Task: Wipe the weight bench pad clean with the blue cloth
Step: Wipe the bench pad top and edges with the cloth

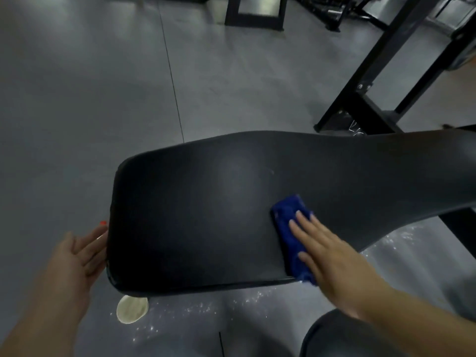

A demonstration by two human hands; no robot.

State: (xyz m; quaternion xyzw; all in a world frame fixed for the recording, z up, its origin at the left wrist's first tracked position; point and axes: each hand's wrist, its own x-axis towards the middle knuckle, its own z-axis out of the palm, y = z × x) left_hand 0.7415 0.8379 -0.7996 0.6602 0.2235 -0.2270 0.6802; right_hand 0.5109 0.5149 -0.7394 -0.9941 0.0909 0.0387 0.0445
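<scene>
The black weight bench pad (206,215) runs from lower left to the right edge of the view. A folded blue cloth (286,217) lies on its near right part. My right hand (332,261) presses flat on the cloth with fingers spread, covering its near half. My left hand (77,253) rests palm-in against the pad's left end, fingers apart, holding nothing; a red-painted nail shows at the pad's edge.
A round pale disc (132,309) lies on the grey floor (77,99) under the pad's near corner, amid white specks. Black machine frames (373,86) stand at the back right. A dark rounded pad (340,336) sits at the bottom right.
</scene>
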